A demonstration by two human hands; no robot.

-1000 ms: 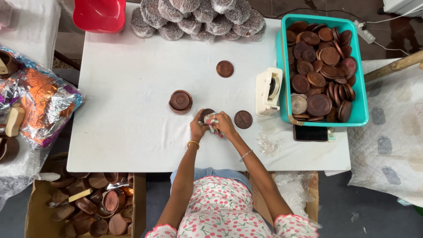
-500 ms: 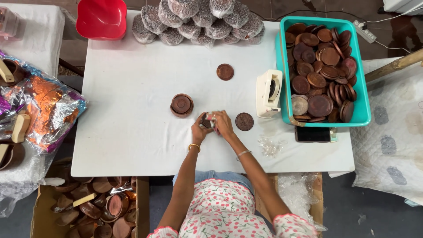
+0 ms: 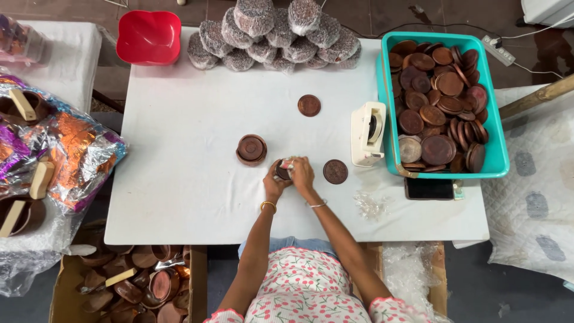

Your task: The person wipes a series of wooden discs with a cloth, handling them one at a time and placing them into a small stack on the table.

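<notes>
Both hands meet over the white table (image 3: 179,179) near its front middle. My left hand (image 3: 275,182) and my right hand (image 3: 302,173) together grip a small round brown piece (image 3: 283,170) with something pale on it; most of it is hidden by my fingers. A brown round lid (image 3: 335,171) lies flat just right of my right hand. A short stack of brown round pieces (image 3: 251,149) stands a little left of my left hand. Another brown disc (image 3: 309,105) lies farther back.
A white tape dispenser (image 3: 368,133) stands beside a teal crate (image 3: 496,161) with several brown lids. Wrapped grey bundles (image 3: 269,36) and a red bowl (image 3: 148,37) sit at the back. A dark phone (image 3: 429,189) and clear wrap (image 3: 371,206) lie front right. A box of brown bowls (image 3: 125,284) sits below left.
Both hands stay at the same spot on the table, with the fingers turning slightly around the small brown piece. Nothing else on the table has moved.
</notes>
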